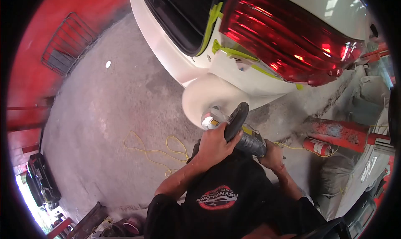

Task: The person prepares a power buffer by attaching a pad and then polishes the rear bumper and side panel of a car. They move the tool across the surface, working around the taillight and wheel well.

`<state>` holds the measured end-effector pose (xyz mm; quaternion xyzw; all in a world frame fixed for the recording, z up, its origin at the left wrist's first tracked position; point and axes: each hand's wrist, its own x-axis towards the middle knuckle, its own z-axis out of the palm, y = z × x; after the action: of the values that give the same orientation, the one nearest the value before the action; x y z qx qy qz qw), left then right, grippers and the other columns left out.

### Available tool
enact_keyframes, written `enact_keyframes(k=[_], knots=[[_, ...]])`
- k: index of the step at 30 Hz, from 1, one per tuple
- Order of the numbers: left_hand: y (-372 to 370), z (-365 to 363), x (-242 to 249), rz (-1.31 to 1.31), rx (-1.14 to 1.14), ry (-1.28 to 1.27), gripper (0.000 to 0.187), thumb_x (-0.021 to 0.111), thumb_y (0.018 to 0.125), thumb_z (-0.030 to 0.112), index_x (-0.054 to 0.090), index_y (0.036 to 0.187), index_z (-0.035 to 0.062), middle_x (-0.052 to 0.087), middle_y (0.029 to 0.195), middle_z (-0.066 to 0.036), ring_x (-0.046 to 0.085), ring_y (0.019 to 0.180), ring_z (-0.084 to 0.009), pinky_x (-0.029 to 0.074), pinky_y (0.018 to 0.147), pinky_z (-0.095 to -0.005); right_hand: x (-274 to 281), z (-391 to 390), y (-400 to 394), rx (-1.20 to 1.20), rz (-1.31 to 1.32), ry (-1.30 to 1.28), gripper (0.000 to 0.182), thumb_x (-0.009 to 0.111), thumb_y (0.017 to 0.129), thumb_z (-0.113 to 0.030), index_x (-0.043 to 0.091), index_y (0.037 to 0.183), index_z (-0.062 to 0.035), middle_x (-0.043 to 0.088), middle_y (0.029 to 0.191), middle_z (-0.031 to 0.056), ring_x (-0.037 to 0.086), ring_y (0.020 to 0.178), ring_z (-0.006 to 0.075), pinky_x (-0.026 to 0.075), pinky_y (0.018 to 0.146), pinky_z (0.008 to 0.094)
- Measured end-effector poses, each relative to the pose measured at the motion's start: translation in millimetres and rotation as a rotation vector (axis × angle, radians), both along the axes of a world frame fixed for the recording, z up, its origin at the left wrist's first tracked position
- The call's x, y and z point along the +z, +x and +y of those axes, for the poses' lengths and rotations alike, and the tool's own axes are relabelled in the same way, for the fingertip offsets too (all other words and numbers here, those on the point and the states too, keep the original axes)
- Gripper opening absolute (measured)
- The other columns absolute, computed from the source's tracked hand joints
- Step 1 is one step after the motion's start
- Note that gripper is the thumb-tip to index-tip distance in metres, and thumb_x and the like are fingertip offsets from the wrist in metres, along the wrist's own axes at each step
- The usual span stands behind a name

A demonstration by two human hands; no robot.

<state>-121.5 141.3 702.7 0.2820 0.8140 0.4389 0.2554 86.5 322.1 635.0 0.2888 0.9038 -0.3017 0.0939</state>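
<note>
My left hand is closed around the black loop handle of a car polisher. Around the rear end of its dark body wraps my right hand, with the fingers partly hidden. The polisher's wide, whitish buffing pad is blurred round its edge and lies against the lower corner of a white car's bumper. Above the pad is the red tail light, with yellow-green masking tape along its lower edge. More tape borders the dark opening to its left.
A yellow cord lies looped on the concrete floor. At right are a red fire extinguisher, a worn red beam and a covered bulky object. A metal rack leans on the red wall; a dark vehicle stands at far left.
</note>
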Motion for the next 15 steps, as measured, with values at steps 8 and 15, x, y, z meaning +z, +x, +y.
enact_keyframes(k=[8, 15], knots=[[62.7, 24.9, 30.2, 0.067, 0.035, 0.013, 0.041, 0.078, 0.087, 0.032, 0.066, 0.099, -0.0049, 0.069, 0.07, -0.017, 0.073, 0.068, -0.0324, 0.056, 0.061, -0.0386, 12.2, 60.2, 43.8, 0.072, 0.16, 0.124, 0.062, 0.078, 0.052, -0.018, 0.066, 0.112, -0.0045, 0.07, 0.096, 0.0171, 0.067, 0.089, 0.04, 0.054, 0.077, 0.0484], [95.9, 58.4, 68.6, 0.105, 0.028, 0.028, 0.038, 0.079, 0.087, 0.029, 0.066, 0.099, -0.004, 0.068, 0.069, -0.017, 0.073, 0.066, -0.0319, 0.056, 0.061, -0.0382, 31.3, 99.3, 58.6, 0.124, 0.237, 0.133, 0.063, 0.077, 0.052, -0.016, 0.067, 0.113, -0.0062, 0.07, 0.097, 0.0165, 0.068, 0.089, 0.0391, 0.055, 0.078, 0.0468]])
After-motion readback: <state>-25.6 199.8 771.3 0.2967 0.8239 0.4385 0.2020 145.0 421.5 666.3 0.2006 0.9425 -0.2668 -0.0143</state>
